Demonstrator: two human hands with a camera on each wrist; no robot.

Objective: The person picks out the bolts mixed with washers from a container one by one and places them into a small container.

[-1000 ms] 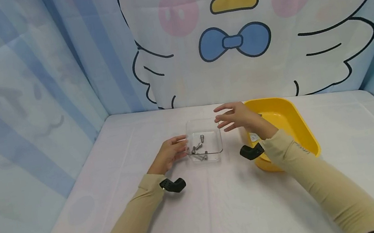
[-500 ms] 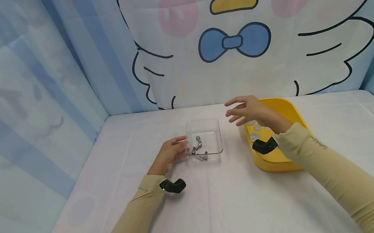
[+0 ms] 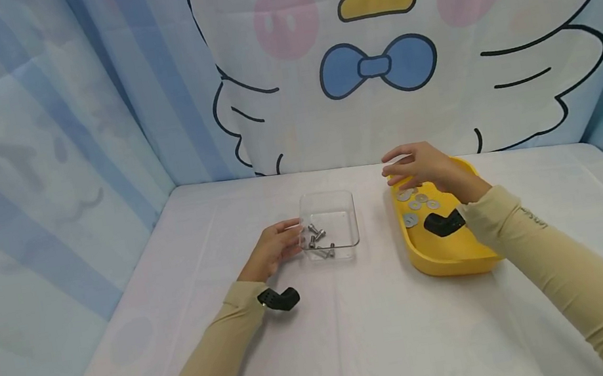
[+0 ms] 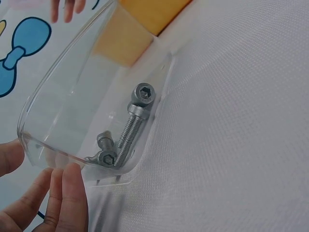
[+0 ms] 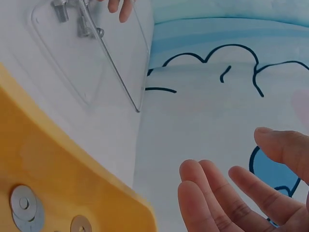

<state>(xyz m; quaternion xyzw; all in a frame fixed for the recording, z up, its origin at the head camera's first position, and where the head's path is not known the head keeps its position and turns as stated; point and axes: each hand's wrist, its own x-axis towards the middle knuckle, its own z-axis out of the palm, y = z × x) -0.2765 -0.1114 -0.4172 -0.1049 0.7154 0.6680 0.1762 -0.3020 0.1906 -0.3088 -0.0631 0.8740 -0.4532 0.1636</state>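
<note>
A clear plastic box (image 3: 342, 218) stands mid-table with several socket-head screws (image 3: 318, 236) lying in it, mostly towards its left side. My left hand (image 3: 271, 249) is at the box's left wall; in the left wrist view its straight fingertips (image 4: 72, 186) touch the plastic and the thumb lies by the rim. To the right is a yellow tray (image 3: 458, 265) holding several flat metal washers (image 3: 410, 219). Over the tray's far end hovers my right hand (image 3: 423, 164), fingers loosely spread. In the right wrist view nothing shows between its fingers and thumb.
A white cloth (image 3: 356, 338) covers the table. Behind it hangs a printed curtain (image 3: 386, 120) with a cartoon figure, and another curtain (image 3: 42, 211) closes off the left side. A gap separates box and tray.
My right hand has moved from beside the box rightwards and back over the tray. One screw has toppled and shifted left within the box. The left hand has stayed put.
</note>
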